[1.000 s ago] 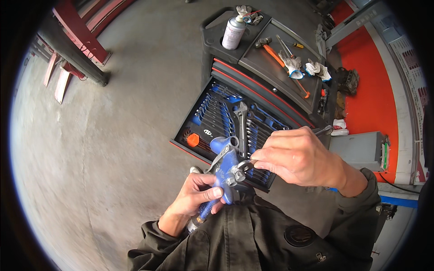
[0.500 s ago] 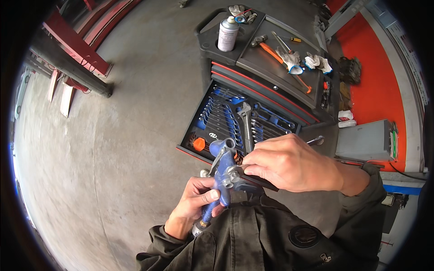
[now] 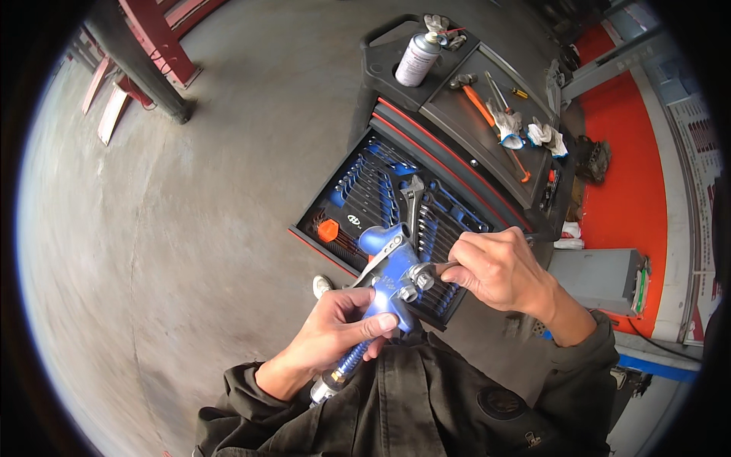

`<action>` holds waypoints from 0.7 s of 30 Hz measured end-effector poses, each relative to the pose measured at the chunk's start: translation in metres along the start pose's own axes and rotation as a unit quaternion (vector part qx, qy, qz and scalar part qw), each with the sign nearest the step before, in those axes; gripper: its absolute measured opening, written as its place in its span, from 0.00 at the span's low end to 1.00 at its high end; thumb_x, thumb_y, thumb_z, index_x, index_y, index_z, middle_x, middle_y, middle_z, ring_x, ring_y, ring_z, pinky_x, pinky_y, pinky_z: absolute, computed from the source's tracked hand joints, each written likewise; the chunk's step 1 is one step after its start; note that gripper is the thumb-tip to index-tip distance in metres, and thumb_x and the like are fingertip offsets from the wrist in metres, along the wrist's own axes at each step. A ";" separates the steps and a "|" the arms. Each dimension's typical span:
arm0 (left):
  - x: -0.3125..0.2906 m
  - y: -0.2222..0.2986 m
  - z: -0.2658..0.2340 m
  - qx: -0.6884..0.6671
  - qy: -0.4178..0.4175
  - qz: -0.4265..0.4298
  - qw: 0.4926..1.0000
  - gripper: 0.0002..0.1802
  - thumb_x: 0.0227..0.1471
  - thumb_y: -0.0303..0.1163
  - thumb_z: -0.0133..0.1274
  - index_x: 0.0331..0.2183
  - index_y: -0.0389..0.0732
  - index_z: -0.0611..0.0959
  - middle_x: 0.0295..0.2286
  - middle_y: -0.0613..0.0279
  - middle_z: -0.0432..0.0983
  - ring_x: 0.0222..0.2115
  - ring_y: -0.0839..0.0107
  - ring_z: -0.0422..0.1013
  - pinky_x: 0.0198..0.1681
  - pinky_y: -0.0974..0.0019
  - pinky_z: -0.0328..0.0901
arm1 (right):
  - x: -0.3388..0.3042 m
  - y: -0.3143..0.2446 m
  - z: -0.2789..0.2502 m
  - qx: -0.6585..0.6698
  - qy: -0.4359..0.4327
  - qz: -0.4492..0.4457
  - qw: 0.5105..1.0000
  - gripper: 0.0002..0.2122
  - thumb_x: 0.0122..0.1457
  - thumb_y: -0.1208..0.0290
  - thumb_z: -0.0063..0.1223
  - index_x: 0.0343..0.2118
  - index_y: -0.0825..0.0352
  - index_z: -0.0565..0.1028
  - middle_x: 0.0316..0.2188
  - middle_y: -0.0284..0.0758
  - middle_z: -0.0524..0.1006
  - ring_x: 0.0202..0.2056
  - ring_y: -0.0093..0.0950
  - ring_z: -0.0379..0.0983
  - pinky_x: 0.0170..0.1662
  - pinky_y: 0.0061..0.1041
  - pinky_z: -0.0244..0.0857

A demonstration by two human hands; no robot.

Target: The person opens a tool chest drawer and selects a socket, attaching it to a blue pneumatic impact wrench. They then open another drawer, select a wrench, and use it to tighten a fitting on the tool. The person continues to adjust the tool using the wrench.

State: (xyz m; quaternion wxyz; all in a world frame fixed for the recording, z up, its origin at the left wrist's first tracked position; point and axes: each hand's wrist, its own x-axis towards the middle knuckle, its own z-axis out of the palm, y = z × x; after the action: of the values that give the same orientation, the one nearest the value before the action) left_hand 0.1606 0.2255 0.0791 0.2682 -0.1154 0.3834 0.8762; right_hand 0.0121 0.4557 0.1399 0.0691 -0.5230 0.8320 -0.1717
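In front of my chest, my left hand [image 3: 343,327] is wrapped around the lower grip of a blue pistol-shaped air tool [image 3: 396,270]. The tool has a silver lever along one side and hex metal fittings [image 3: 417,280] on its right. A blue coiled section and a metal connector [image 3: 326,387] extend below the grip. My right hand [image 3: 499,274] is closed on a slim metal wrench [image 3: 446,266], whose visible end meets the upper fitting. The fingers hide most of the wrench.
Below my hands an open drawer [image 3: 301,234] holds several wrenches, an adjustable wrench [image 3: 413,199] and an orange hex piece [image 3: 328,230]. On the cart top are a spray can [image 3: 418,59], a hammer [image 3: 474,97] and gloves [image 3: 509,128]. A grey case [image 3: 592,276] stands right.
My view has turned, shifting the cart rightward. The blue tool now shows more of its side. My right hand has moved right and down, and the wrench end beyond it no longer shows.
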 end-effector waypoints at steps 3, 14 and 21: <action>-0.002 0.002 -0.003 0.053 -0.009 -0.007 0.999 0.16 0.58 0.37 0.63 0.34 0.32 0.82 0.25 0.66 0.77 0.21 0.82 0.71 0.24 0.76 0.65 | 0.002 0.000 -0.004 -0.009 -0.020 -0.013 1.000 0.15 0.54 0.65 0.66 0.22 0.66 0.71 0.19 0.33 0.72 0.19 0.35 0.72 0.20 0.33 0.62; -0.007 -0.007 0.000 0.132 0.026 0.025 0.991 0.13 0.54 0.32 0.67 0.32 0.32 0.81 0.23 0.66 0.77 0.20 0.82 0.73 0.23 0.74 0.67 | 0.001 -0.009 0.008 0.071 -0.012 0.031 0.997 0.15 0.55 0.67 0.66 0.22 0.66 0.70 0.19 0.35 0.74 0.19 0.38 0.73 0.21 0.35 0.63; -0.015 -0.009 0.002 0.170 0.031 -0.008 0.985 0.13 0.54 0.35 0.67 0.33 0.36 0.83 0.23 0.71 0.76 0.17 0.83 0.69 0.20 0.76 0.64 | 0.011 -0.020 -0.010 0.049 -0.082 0.018 0.995 0.17 0.57 0.63 0.65 0.21 0.65 0.69 0.16 0.36 0.72 0.18 0.38 0.72 0.20 0.35 0.61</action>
State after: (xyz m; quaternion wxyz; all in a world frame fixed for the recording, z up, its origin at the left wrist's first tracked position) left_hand 0.1779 0.2269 0.0808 0.2786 -0.0983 0.5340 0.7922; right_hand 0.0212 0.4406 0.1565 0.1659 -0.5164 0.8233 -0.1671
